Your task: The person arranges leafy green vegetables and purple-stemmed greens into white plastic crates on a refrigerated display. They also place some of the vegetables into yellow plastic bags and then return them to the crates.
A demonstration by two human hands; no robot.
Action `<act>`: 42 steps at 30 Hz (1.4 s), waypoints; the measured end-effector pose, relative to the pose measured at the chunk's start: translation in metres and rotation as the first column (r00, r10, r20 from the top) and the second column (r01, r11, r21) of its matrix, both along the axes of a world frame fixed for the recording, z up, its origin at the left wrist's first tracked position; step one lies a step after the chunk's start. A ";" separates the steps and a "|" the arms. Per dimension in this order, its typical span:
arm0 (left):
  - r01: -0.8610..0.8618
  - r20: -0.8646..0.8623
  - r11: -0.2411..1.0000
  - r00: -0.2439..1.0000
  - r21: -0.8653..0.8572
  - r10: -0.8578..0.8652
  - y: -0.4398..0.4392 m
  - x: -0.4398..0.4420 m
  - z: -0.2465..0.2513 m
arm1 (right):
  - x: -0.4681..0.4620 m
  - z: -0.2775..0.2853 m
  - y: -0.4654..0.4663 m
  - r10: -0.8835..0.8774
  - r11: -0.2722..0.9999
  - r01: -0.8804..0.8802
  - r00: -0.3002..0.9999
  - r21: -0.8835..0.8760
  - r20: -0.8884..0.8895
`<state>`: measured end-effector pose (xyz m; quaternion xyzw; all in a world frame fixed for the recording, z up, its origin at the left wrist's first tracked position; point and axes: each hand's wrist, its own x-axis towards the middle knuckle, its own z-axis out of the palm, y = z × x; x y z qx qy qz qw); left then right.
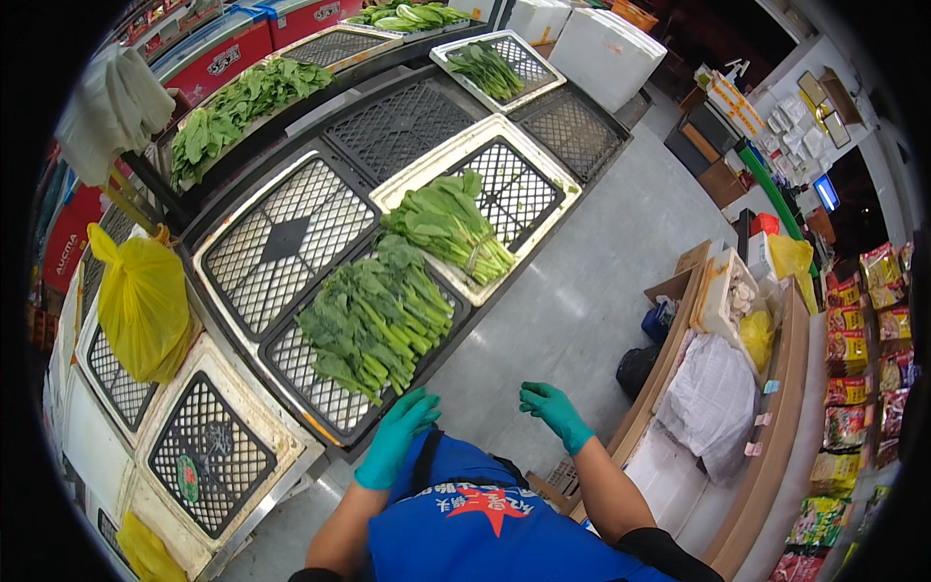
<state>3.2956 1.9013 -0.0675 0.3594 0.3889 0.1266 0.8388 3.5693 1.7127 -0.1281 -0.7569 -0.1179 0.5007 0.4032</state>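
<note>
My left hand (400, 436), in a green glove, hovers by the near corner of a black mesh tray (291, 360). No object shows in it. A row of leafy green stalks (378, 320) lies on that tray, just beyond my fingers. My right hand (556, 416), gloved alike, is held over the aisle floor, fingers spread and holding nothing. Farther along, a tied bunch of leafy greens (454, 225) rests across the near part of a white foam box (407, 185) topped with black mesh. Below my hands is my blue apron (465, 538).
A black mesh tray in a white frame (284, 240) stands beyond the stalks. Yellow plastic bags (142, 305) hang at left near a stack of clear bags (113, 113). At right, a wooden-edged counter (764, 436) bears a white woven sack (709, 400) and a foam box of mushrooms (738, 291).
</note>
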 end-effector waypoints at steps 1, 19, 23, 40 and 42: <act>0.025 0.008 1.000 1.000 -0.007 -0.025 0.014 0.023 0.003 | 0.013 0.008 0.008 -0.013 1.000 0.013 1.000 0.021 0.013; -0.413 -0.279 0.910 0.870 0.044 0.408 0.097 0.268 -0.043 | 0.270 -0.005 0.217 0.206 0.967 -0.216 0.975 0.138 0.079; -0.541 -0.282 0.804 0.754 0.247 0.593 0.109 0.310 -0.050 | 0.298 -0.022 0.271 0.328 0.937 -0.324 0.944 0.130 -0.010; -0.596 -0.264 0.775 0.728 0.213 0.633 0.121 0.355 -0.104 | 0.262 -0.066 0.326 0.454 0.890 -0.455 0.873 0.036 -0.180; -0.593 -0.292 0.781 0.724 0.197 0.624 0.125 0.351 -0.107 | 0.261 -0.062 0.330 0.443 0.896 -0.437 0.875 0.075 -0.197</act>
